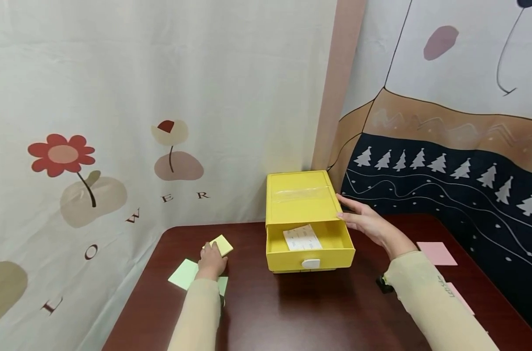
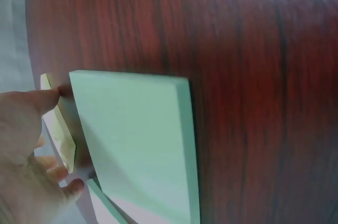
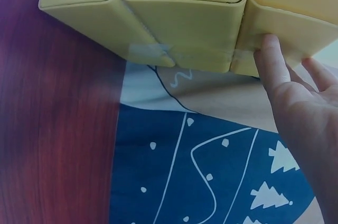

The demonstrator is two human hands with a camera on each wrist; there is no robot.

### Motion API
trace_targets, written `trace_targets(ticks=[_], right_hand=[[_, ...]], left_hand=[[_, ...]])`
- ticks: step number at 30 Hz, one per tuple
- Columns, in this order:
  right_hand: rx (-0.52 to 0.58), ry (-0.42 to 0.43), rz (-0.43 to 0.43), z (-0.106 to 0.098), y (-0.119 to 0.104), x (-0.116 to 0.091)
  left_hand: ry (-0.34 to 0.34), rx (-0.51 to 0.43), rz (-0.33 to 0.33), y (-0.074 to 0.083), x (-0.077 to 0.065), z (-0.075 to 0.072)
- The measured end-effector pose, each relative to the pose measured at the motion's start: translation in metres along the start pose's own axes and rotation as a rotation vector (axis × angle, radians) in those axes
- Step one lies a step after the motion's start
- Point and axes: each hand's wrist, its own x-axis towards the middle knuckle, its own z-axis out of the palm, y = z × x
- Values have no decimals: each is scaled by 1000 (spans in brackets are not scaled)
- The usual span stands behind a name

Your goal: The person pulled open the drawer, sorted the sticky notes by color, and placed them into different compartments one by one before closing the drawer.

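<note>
A yellow sticky-note pad (image 1: pixel 222 244) is at the table's back left. My left hand (image 1: pixel 211 261) grips it, thumb on one edge and fingers at the other, as the left wrist view shows. Beside that hand lie a green sticky-note pad (image 2: pixel 132 139) and another green pad (image 1: pixel 184 274). My right hand (image 1: pixel 367 222) rests with extended fingers against the right side of a yellow drawer box (image 1: pixel 303 195). The top drawer (image 1: pixel 310 258) of this box is pulled out. Inside it sits a white printed paper (image 1: pixel 302 238).
Two pink sticky-note pads, one at the right (image 1: pixel 437 253) and one partly behind the right sleeve (image 1: pixel 461 297), lie on the dark red table (image 1: pixel 310 317). A printed curtain (image 1: pixel 231 122) hangs behind the table and along its sides. Clear tape (image 1: pixel 301 194) crosses the box top.
</note>
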Motion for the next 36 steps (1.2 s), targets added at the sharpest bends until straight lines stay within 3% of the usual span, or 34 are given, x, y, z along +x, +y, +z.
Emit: trace_targets(ticks=[8, 15, 24, 29, 36], right_hand=[[2, 2, -1, 1, 1, 0], [4, 3, -5, 2, 1, 1], [16, 15, 6, 3, 0, 1], [25, 11, 7, 4, 0, 1], [16, 13, 12, 1, -1, 0]], left_hand=[[-43, -18, -35, -3, 1, -1], [-79, -3, -27, -15, 10, -1], [-102, -27, -27, -18, 10, -7], [-35, -12, -15, -20, 11, -5], [165, -55, 6, -15, 14, 0]])
